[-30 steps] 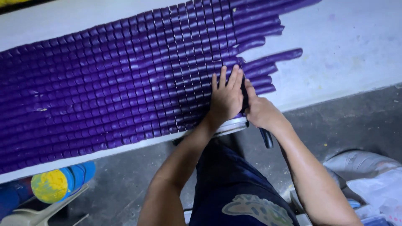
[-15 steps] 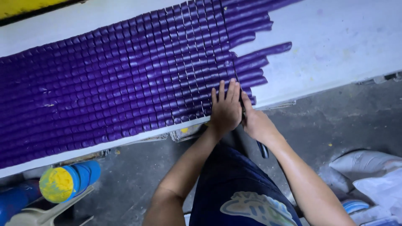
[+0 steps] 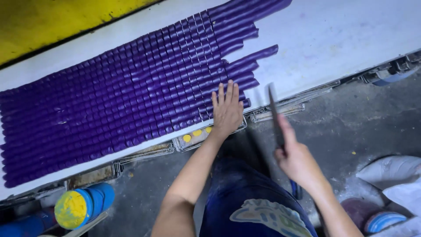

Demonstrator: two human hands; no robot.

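Note:
Rows of purple rope-like strips (image 3: 123, 101), cut into many short pieces, lie side by side on a white table (image 3: 342, 39). My left hand (image 3: 226, 109) rests flat, fingers apart, on the cut pieces at the near right corner of the purple mass. My right hand (image 3: 296, 158) is off the table's near edge and grips a long dark blade (image 3: 274, 112), blurred by motion, pointing up toward the uncut strip ends (image 3: 250, 66).
A yellow surface (image 3: 57, 22) runs along the table's far side. Metal trays (image 3: 197, 136) sit under the table's near edge. A blue and yellow roll (image 3: 83, 206) lies on the grey floor at left; white sacks (image 3: 394, 175) are at right.
My right hand has pulled away from beside the left, back off the table with the blade. The view shifted, so the purple strips sit higher. My left hand stays pressed on the pieces.

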